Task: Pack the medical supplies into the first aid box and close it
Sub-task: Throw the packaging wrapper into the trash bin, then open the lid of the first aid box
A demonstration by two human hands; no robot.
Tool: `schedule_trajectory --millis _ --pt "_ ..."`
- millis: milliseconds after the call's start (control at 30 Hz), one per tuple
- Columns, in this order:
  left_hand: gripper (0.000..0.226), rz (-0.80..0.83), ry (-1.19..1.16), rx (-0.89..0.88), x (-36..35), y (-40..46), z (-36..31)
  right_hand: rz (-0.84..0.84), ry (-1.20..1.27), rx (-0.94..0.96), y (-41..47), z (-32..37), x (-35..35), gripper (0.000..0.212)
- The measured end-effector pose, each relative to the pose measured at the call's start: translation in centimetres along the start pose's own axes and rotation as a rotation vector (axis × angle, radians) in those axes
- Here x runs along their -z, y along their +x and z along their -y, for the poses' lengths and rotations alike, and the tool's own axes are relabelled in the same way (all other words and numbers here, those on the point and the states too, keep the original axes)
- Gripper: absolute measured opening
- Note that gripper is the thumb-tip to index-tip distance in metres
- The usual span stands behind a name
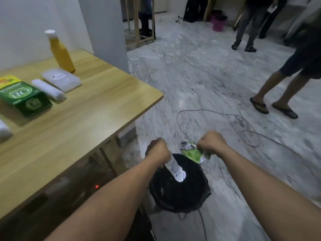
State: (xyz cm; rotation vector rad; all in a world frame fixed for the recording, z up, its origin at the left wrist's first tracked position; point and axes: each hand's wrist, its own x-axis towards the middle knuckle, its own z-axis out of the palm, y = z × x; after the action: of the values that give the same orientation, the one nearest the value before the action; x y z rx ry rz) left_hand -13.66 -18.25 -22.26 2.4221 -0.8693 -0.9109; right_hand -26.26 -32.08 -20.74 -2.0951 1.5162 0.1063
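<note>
Both my hands are out over a black bin on the floor, to the right of the wooden table. My left hand is shut on a white wrapper that hangs down into the bin's mouth. My right hand is shut on a crumpled silver and green wrapper above the bin's far rim. On the table lie a green box, a white bandage roll, a flat clear plastic box and an upright yellow bottle. A white item shows at the left edge.
A grey cable loops across the marble floor beyond the bin. A person in sandals stands at the right, and another person stands further back. A pink bucket and a wooden stool frame are at the back.
</note>
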Motion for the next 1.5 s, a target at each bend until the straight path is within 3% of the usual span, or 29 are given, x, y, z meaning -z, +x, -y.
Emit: schedule_trajectory --millis 267,400,500,767,867,1100,1233,1500 --pt "0.015 0.004 0.054 0.082 -5.6 2.3 3.3 0.125 -0.027 -0.073 1.8 -3.8 -8.1 0.02" --pt "0.033 0.015 0.028 0.096 -6.1 2.0 4.0 0.139 -0.026 -0.091 1.9 -4.9 -9.8 0.015" --pt "0.034 0.063 0.068 0.067 -5.0 1.9 3.7 0.157 -0.009 -0.079 2.4 -4.8 -9.3 0.017" --pt "0.037 0.165 0.152 -0.153 3.4 0.5 -2.5 0.11 0.112 0.193 1.5 2.1 0.0 0.019" --pt "0.053 0.167 0.165 -0.241 7.8 -1.5 -5.0 0.14 0.096 0.326 -0.1 5.7 4.7 0.025" --pt "0.049 0.234 -0.121 -0.286 18.2 -7.2 -6.9 0.152 0.024 0.541 -4.9 13.7 12.9 0.029" --pt "0.052 0.137 -0.102 -0.285 24.2 -10.8 -5.3 0.131 -0.069 0.641 -8.4 18.9 14.8 0.034" --pt "0.048 -0.271 0.039 -0.163 34.0 -16.9 4.3 0.119 -0.098 0.939 -16.1 30.7 11.9 0.035"
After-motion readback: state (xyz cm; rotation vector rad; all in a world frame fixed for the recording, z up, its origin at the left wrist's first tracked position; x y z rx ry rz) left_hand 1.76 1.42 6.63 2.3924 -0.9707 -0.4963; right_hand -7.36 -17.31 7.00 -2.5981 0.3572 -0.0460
